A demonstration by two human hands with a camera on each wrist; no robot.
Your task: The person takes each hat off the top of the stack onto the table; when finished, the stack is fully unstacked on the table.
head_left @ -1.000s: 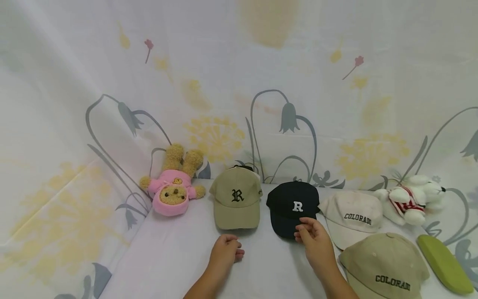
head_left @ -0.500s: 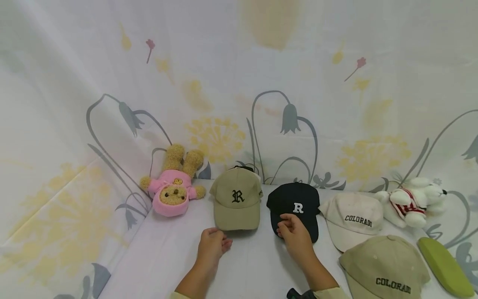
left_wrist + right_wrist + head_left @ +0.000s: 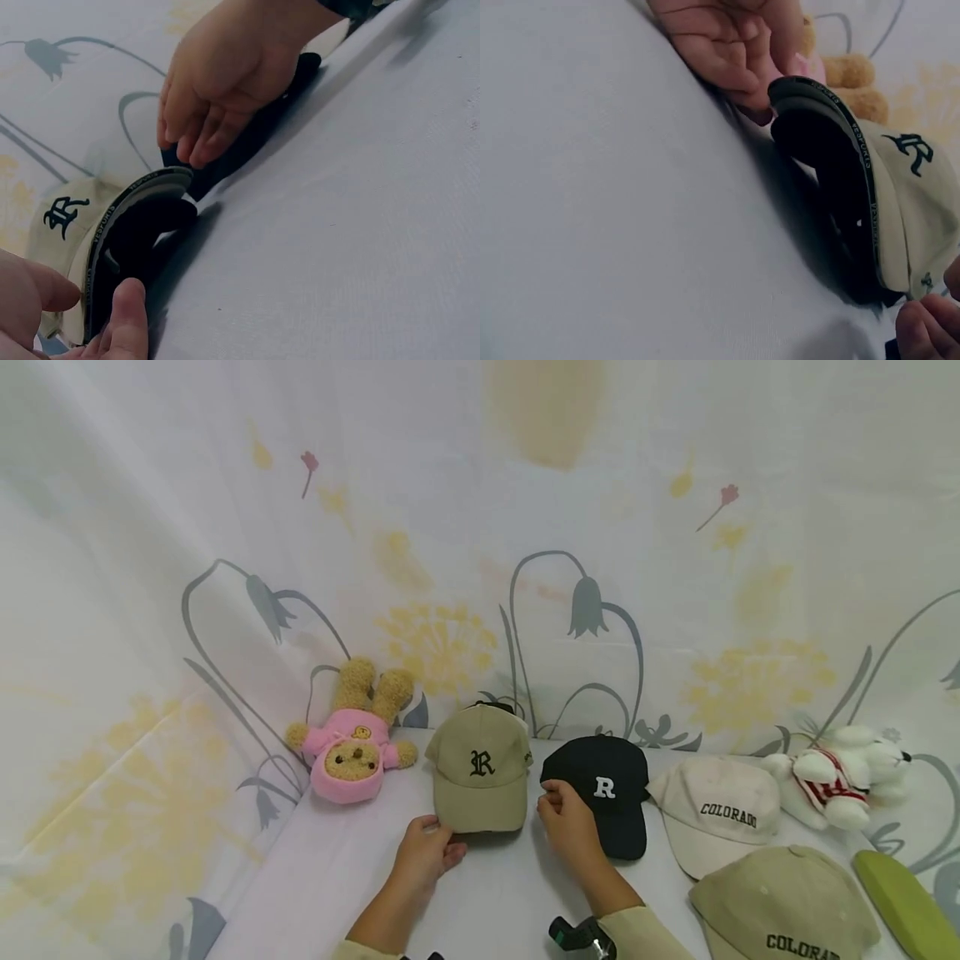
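In the head view a beige cap (image 3: 480, 808) with a dark R stands on the white surface, brim toward me. My left hand (image 3: 423, 853) is at its brim's left corner. In the left wrist view the left thumb (image 3: 56, 289) meets the brim's edge, while the fingers stay spread below, apart from it. My right hand (image 3: 572, 827) hovers between this cap and a black cap (image 3: 626, 827) with a white R, covering part of the black brim. In the right wrist view the right fingertips (image 3: 922, 330) are close to the beige cap's side, without a clear grip.
A pink-clothed teddy bear (image 3: 348, 768) lies at the left. Rightward are a cream COLORADO cap (image 3: 723, 793), a tan COLORADO cap (image 3: 783, 893), a white plush toy (image 3: 840, 777) and a green oblong case (image 3: 903, 893). A floral-patterned cloth (image 3: 450, 527) rises behind.
My right hand has moved left, from the black cap's brim to the gap beside the beige cap. My left hand has shifted left and forward to the beige brim's corner.
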